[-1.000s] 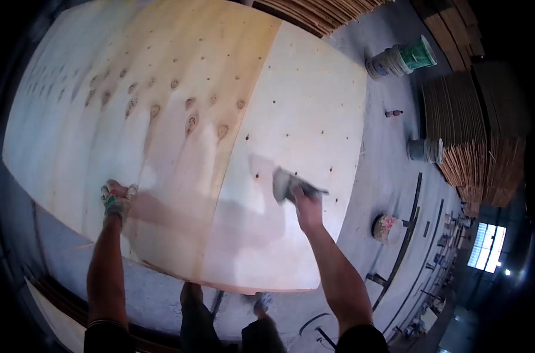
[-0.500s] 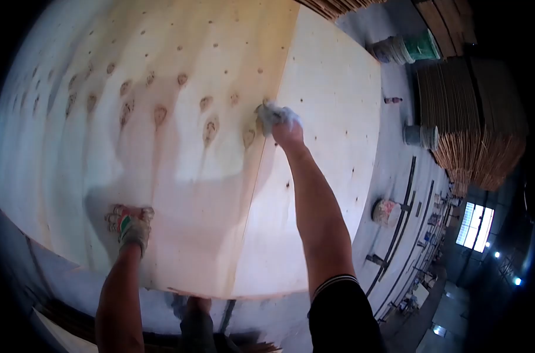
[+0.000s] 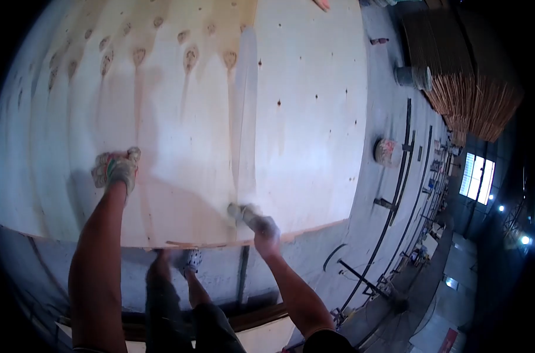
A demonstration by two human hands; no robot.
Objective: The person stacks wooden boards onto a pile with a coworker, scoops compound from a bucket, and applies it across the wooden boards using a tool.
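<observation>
A large pale plywood sheet with dark knots fills the view's middle. My left hand, in a worn work glove, rests on it at the left with fingers apart. My gloved right hand is closed by the near edge, where the seam between two veneer pieces ends. What it grips is blurred and I cannot make it out. From this hand a pale grey strip runs up the seam; whether it is tape or a smear I cannot tell.
Another person's fingers touch the sheet's far edge. Beyond the right side, a stained bucket and a grey bucket stand on the floor. Stacked veneer sheets rise behind. My legs are below the near edge.
My right hand has swept toward me along the seam to the near edge, and a grey strip now shows behind it. In view, my left hand sits higher, and the sheet has shifted upward.
</observation>
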